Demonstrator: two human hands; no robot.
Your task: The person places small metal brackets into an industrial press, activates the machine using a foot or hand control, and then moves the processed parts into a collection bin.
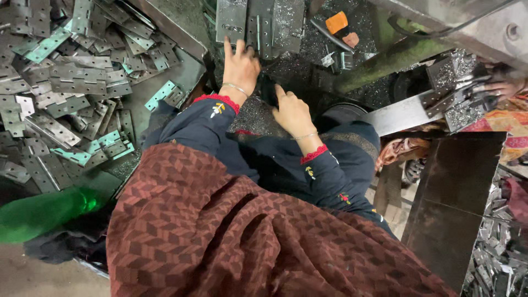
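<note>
My left hand (240,65) reaches forward with its fingers spread, their tips touching the lower edge of grey metal hinge plates (258,22) that lie on a bench strewn with metal shavings. Just to its right, my right hand (292,113) rests lower down, fingers loosely curled against a dark surface; I cannot tell if it holds anything. Both arms wear dark blue sleeves with red cuffs and thin bangles. A maroon patterned shawl (231,242) covers my lap.
A big pile of metal hinges (66,82), some with pale green film, fills a tray at the left. A green bottle (44,214) lies at the lower left. Another person's hand (503,85) is at a machine at the right. An orange-handled tool (336,23) lies behind.
</note>
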